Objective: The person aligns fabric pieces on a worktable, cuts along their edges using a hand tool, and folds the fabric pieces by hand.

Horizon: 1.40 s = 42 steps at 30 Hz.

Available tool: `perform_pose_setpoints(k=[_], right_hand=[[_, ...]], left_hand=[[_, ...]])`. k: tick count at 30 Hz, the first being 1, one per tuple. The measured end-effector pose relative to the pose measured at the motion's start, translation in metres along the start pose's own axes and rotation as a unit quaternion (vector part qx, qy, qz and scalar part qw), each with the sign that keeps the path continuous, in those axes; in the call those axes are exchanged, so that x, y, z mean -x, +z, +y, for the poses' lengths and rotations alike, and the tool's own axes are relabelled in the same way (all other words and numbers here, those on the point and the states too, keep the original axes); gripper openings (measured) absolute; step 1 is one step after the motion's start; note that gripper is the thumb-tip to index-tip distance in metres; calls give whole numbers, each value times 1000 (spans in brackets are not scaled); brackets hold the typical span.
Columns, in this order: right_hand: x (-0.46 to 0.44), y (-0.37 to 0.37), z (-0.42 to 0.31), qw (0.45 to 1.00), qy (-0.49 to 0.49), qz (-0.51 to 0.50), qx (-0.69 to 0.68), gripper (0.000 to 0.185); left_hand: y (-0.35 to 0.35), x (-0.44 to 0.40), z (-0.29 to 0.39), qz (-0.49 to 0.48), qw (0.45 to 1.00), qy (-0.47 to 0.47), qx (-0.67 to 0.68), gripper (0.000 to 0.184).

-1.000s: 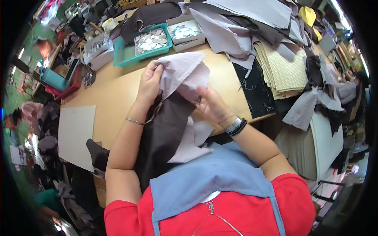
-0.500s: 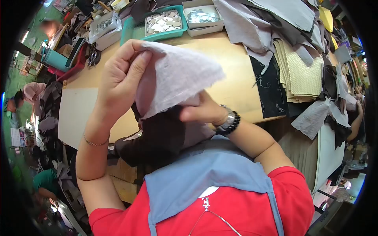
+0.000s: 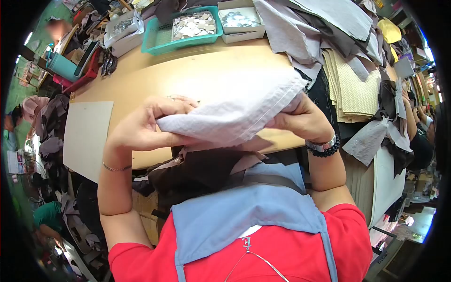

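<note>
- Person's got a pale cloth (image 3: 235, 113) stretched between both hands, mid-frame, above the near edge of the worktable (image 3: 136, 89).
- Left hand (image 3: 141, 124), left of centre: fingers curled over the top, thumb underneath, pinching that end of the cloth.
- Right hand (image 3: 310, 120), right of centre: closed around the other end, thumb on the near side. Some fingertips are hidden by fabric, so I can't tell how they sit.
- There's a stitched line running diagonally along the cloth's right-hand edge.
- Some dark cloth (image 3: 192, 174) is bunched just below, by the person's blue apron (image 3: 244, 216). Can't tell if it's joined to the pale bit.
- Top of the frame, left of centre: a teal basket (image 3: 188, 45) with a box of small pale pieces (image 3: 193, 27) in it, and right beside it a white carton (image 3: 242, 36) of shiny discs.
- Upper right: a messy pile of grey fabric (image 3: 291, 33), with a stack of cream textured sheets (image 3: 352, 87) just below.
- Left side: a flat pale board (image 3: 87, 129) on the table's edge.
</note>
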State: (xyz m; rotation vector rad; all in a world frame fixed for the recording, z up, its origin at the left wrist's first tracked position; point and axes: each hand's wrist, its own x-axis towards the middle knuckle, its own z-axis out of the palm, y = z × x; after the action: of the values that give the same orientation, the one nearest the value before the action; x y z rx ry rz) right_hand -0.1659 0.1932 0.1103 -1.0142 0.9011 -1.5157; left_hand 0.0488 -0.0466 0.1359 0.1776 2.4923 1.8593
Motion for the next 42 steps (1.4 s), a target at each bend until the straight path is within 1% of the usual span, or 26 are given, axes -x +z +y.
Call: perform_pose_setpoints(k=[1, 3, 4, 5, 6, 7, 8, 10, 11, 14, 16, 18, 21, 23, 25, 26, 27, 28, 29, 31, 32, 34, 35, 37, 40, 42], right_hand=[[1, -3, 2, 1000, -14, 6, -5, 44], [-2, -10, 3, 999, -37, 25, 19, 40], [-11, -19, -2, 947, -116, 42, 296, 39], [-15, -16, -6, 974, -122, 38, 185, 40], [-23, -14, -13, 993, -113, 17, 9, 41], [-32, -13, -21, 991, -112, 2, -69, 42], [-39, -14, -32, 988, -111, -12, -106, 43], [-48, -17, -55, 985, -162, -37, 52, 42], [-51, -17, -68, 966, -192, -14, 170, 41], [-78, 11, -123, 974, -124, -64, 176, 35], [-99, 22, -141, 969, -106, -73, 211, 33], [-119, 30, -159, 962, -79, -88, 247, 31], [-153, 50, -176, 936, -95, -95, 325, 26], [-173, 57, -193, 890, -154, -20, 428, 24], [-182, 54, -220, 854, -168, -17, 491, 24], [-191, 47, -231, 845, -166, 3, 509, 26], [-193, 52, -237, 835, -162, 22, 526, 27], [-186, 71, -243, 880, -97, 62, 461, 32], [-187, 69, -247, 866, -123, 68, 480, 31], [-194, 57, -259, 835, -172, 79, 516, 30], [-196, 51, -263, 816, -218, 59, 532, 28], [-197, 36, -269, 770, -309, 17, 558, 26], [-198, 25, -270, 824, -300, -16, 481, 24], [-198, 7, -267, 906, -275, -81, 312, 21], [-168, 14, -230, 848, -250, 81, 460, 22], [-140, 16, -202, 877, -193, 31, 438, 20]], left_hand=[[1, 2, 0, 24, 999, 47, -16, 20], [11, 13, 16, 83, 996, 14, 4, 21], [20, 11, 25, 120, 993, 4, 10, 20], [29, 9, 34, 157, 987, -7, 16, 18], [34, 7, 43, 178, 984, -8, 1, 17], [37, 5, 49, 199, 980, -8, -15, 16], [38, 2, 42, 219, 971, 80, -54, 13], [34, -4, 35, 281, 951, 126, 36, 13], [29, -7, 33, 312, 935, 150, 82, 13], [9, -10, 32, 316, 924, 180, 118, 8], [0, -16, 27, 337, 913, 190, 132, 6], [-9, -20, 25, 330, 922, 176, 101, 6], [-24, -31, 22, 333, 927, 162, 64, 6], [-37, -32, 23, 321, 925, 169, 113, 13], [-48, -30, 29, 303, 931, 146, 143, 20], [-55, -22, 28, 256, 950, 115, 137, 37], [-63, -19, 32, 207, 969, 51, 124, 46], [-69, -16, 40, 153, 983, -11, 103, 57], [-61, -17, 46, 160, 982, 7, 99, 64], [-63, -17, 37, 182, 983, -4, 37, 68], [-65, -17, 31, 193, 981, -10, 7, 70], [-61, -13, 14, 206, 966, 47, 148, 75], [-58, -8, 5, 211, 950, 74, 217, 77], [-54, 10, -10, 258, 918, -5, 302, 75], [-36, 47, 8, 370, 882, 27, 291, 71], [-48, 98, 5, 400, 883, 65, 239, 68]])
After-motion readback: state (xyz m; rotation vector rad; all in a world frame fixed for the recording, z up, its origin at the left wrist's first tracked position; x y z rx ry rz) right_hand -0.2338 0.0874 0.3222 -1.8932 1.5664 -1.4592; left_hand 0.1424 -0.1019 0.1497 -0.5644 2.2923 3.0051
